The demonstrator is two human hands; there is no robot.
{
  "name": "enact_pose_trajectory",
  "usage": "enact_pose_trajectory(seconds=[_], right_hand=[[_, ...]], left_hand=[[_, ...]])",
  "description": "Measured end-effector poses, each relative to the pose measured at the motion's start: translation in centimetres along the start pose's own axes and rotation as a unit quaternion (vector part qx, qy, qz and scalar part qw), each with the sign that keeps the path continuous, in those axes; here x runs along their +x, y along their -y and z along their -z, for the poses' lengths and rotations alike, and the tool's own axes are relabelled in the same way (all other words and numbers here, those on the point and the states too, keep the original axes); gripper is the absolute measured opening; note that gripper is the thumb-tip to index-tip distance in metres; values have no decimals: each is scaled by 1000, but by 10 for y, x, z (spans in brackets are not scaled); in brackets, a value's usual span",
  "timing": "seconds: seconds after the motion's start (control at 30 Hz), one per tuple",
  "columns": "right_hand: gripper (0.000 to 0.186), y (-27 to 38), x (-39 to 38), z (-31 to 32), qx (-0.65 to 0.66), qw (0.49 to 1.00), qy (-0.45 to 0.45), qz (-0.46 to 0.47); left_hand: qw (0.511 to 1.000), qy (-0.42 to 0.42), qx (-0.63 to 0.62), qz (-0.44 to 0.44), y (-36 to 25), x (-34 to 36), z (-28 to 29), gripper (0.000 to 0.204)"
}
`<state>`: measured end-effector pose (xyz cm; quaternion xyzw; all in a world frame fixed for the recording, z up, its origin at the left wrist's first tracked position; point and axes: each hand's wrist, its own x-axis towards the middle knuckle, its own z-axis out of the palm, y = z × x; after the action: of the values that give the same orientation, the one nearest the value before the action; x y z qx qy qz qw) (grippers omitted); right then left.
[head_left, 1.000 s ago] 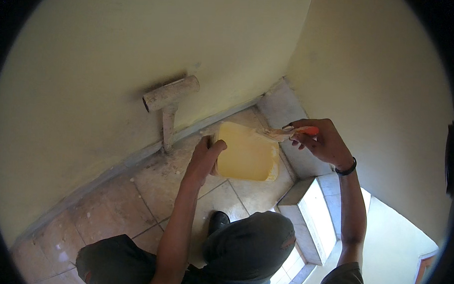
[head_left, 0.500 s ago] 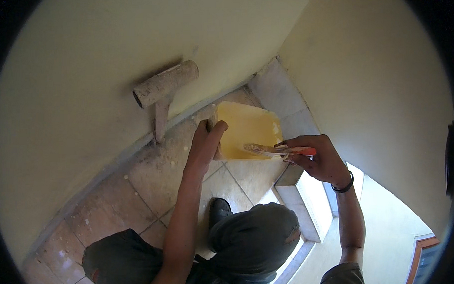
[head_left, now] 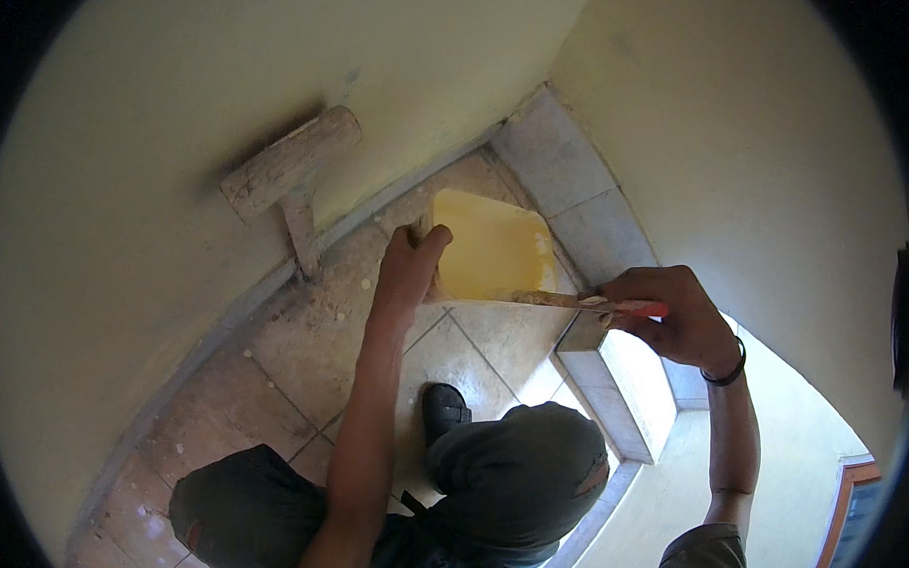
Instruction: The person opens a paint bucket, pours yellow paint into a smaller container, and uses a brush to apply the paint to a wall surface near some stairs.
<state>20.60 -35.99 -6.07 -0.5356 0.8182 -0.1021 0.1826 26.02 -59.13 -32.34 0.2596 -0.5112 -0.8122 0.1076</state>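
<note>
1. To my left I see a pale yellow wall (head_left: 146, 223), with a grey strip (head_left: 239, 305) along its foot.
2. Against it I make out a grimy T-shaped pipe (head_left: 294, 163), tilted, its stem reaching down to the floor.
3. Below me I have tan floor tiles (head_left: 260, 397), spotted with pale splashes.
4. On my right I find another pale wall (head_left: 739, 174), edged by greyish tiles (head_left: 551, 152).
5. Near that wall I notice a tiled step (head_left: 601, 384), brightly lit on one face.
6. Far lower right, I see an orange-brown frame (head_left: 845, 523).
</note>
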Motion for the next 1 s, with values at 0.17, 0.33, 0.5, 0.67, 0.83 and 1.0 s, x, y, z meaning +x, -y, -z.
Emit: enact_pose_trajectory(seconds=[0.17, 0.33, 0.5, 0.67, 0.83, 1.0], right_hand=[[25, -34, -13, 9, 220, 972, -73, -45], [32, -52, 17, -1, 187, 977, -80, -54], [32, -48, 35, 10, 86, 992, -81, -32], [29, -50, 20, 15, 75, 991, -107, -30], [28, -52, -5, -11, 229, 941, -247, -26], [40, -88, -7, -74, 490, 756, -414, -129]], left_hand=[[999, 18, 28, 4, -8, -8, -2, 51], [995, 86, 17, 47, -28, -27, 0, 74], [998, 58, 23, 20, -32, -36, -1, 74], [998, 43, 33, 39, -33, -40, 8, 76], [1000, 10, 2, 13, -24, -37, 6, 74], [1000, -4, -23, -9, -4, -29, 7, 73]])
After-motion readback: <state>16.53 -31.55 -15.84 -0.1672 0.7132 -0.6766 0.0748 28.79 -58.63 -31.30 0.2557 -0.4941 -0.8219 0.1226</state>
